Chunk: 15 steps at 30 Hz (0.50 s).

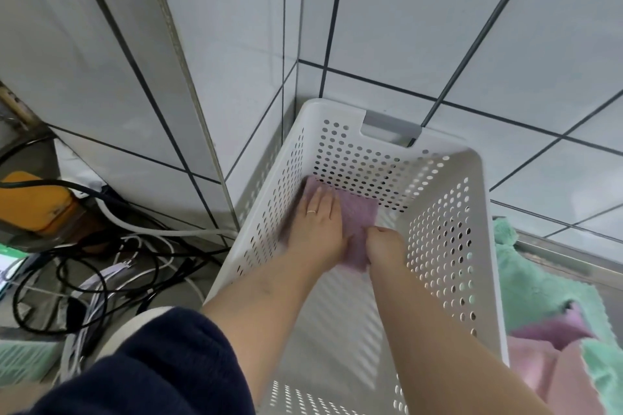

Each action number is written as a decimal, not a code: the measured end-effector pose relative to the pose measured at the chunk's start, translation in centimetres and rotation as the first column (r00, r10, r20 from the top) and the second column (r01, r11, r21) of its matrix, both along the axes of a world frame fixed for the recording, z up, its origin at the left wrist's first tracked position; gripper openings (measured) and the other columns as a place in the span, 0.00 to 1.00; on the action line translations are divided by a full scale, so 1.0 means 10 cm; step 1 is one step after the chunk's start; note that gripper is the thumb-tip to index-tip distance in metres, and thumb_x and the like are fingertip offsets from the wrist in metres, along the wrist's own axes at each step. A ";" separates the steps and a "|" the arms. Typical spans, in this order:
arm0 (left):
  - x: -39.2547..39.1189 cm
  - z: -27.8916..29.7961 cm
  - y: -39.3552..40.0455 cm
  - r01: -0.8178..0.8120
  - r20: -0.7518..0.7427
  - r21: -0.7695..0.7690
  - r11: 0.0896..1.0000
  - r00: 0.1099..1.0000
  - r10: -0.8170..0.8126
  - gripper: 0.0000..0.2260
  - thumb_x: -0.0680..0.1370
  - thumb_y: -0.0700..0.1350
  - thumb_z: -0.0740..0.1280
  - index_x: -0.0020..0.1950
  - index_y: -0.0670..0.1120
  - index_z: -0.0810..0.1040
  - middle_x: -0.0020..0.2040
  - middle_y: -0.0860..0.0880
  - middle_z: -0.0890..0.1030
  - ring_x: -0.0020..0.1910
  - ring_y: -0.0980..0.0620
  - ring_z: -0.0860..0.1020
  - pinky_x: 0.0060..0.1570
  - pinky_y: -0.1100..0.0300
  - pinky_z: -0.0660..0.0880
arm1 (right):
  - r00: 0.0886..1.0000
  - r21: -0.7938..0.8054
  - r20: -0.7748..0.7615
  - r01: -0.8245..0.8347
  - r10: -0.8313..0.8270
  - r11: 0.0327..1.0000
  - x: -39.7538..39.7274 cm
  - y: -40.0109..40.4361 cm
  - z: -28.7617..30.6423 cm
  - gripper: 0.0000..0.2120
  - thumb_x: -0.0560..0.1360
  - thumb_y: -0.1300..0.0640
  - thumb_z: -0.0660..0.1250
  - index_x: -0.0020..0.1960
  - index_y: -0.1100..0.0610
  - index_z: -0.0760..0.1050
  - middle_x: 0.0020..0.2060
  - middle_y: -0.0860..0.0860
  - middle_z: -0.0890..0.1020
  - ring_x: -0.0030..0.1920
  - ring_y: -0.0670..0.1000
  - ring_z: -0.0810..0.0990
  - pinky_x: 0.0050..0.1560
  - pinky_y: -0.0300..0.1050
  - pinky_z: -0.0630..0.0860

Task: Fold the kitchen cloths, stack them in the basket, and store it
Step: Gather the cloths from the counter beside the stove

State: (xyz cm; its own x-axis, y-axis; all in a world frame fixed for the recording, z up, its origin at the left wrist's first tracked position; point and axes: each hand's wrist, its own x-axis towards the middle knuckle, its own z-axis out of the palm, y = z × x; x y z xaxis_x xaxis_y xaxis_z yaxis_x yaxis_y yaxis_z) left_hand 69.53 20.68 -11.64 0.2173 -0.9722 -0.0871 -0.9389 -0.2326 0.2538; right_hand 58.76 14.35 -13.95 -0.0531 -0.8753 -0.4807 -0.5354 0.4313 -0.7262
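Observation:
A tall white perforated basket (448, 246) stands against the tiled wall corner. A folded purple cloth (359, 216) lies at its bottom, at the far end. My left hand (317, 226), with a ring on one finger, lies flat on the cloth's left part with fingers together. My right hand (386, 246) is curled at the cloth's near right edge and pinches it. Both forearms reach down into the basket. To the right of the basket lies a pile of loose cloths: mint green (536, 286), purple (556, 330) and pink (539, 367).
Tangled black and white cables (111, 266) cover the surface left of the basket, beside an orange and grey device (37, 202). A light green slatted crate (23, 360) shows at the lower left. White tiled walls (404, 27) close off the back and left.

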 end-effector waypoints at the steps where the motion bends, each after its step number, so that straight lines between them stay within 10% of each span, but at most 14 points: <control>1: 0.00 -0.03 0.02 0.003 0.003 0.037 0.999 1.000 -0.003 0.34 0.79 0.59 0.53 0.76 0.37 0.50 0.77 0.39 0.51 0.77 0.44 0.46 0.74 0.47 0.42 | 1.000 0.010 -0.014 -0.010 0.010 1.000 0.01 0.00 0.02 0.16 0.74 0.62 0.58 0.27 0.57 0.70 0.29 0.55 0.73 0.32 0.55 0.71 0.33 0.45 0.66; 15: 0.06 -0.20 0.01 -0.074 0.009 0.235 0.969 0.997 0.074 0.39 0.77 0.66 0.48 0.77 0.41 0.41 0.77 0.42 0.41 0.76 0.44 0.41 0.74 0.49 0.39 | 0.997 0.022 0.031 -0.066 0.065 0.998 -0.02 0.03 -0.13 0.14 0.72 0.58 0.62 0.28 0.54 0.76 0.32 0.58 0.80 0.35 0.56 0.76 0.44 0.58 0.79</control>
State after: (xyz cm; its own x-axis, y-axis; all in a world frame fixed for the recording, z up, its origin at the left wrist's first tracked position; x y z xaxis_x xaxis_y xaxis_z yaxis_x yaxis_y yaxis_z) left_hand 70.12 20.82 -13.63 0.2882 -0.9055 -0.3115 -0.9169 -0.3548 0.1831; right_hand 58.56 14.62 -15.23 0.0190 -0.8649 -0.5015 -0.5408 0.4130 -0.7328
